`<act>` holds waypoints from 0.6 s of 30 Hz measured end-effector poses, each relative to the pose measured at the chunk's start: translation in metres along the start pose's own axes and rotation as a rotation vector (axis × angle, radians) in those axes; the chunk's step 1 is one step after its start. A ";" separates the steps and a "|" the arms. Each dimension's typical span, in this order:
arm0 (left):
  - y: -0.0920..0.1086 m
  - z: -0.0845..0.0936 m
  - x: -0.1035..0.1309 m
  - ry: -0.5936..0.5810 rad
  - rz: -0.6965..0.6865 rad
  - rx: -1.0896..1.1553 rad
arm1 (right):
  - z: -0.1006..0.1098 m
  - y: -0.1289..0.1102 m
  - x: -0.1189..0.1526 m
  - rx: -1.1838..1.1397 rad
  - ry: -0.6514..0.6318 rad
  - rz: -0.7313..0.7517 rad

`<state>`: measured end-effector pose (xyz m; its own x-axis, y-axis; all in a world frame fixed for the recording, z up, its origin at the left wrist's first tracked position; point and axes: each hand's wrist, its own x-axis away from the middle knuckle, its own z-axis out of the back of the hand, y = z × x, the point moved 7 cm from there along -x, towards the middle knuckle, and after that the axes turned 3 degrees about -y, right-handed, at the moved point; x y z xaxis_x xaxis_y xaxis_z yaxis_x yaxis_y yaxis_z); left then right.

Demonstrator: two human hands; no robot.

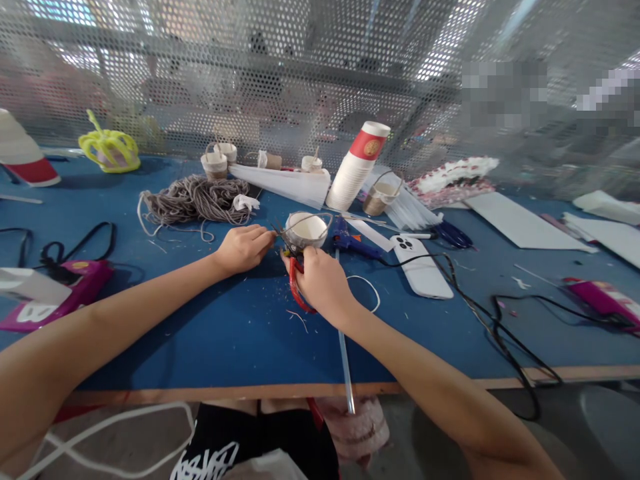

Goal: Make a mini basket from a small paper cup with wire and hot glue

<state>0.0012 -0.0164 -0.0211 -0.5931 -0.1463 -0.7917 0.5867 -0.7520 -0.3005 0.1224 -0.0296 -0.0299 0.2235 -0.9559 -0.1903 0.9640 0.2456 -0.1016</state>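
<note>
Mid-frame, partly hidden scissors (294,285) are grasped by the right hand (323,277); whether the left hand (245,249) holds anything cannot be told.

Blue tabletop (210,350) before a perforated metal screen (310,80).
The grey screen rises beyond the tabletop's far edge, with bright light patches (443,43) showing through its holes, strongest toward the upper right; reddish shapes (55,83) blur behind its left part. A brown strip (225,394) borders the near edge.
</note>
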 end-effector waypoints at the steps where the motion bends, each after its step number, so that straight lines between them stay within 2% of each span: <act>1: 0.001 0.000 0.000 0.003 -0.007 -0.002 | -0.001 0.001 0.000 -0.009 -0.011 -0.001; 18: 0.001 0.000 0.001 0.013 -0.027 0.044 | 0.000 0.003 -0.002 -0.018 -0.104 0.035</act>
<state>0.0012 -0.0173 -0.0227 -0.6012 -0.1171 -0.7905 0.5455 -0.7830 -0.2989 0.1245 -0.0265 -0.0300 0.2715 -0.9580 -0.0921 0.9528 0.2810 -0.1146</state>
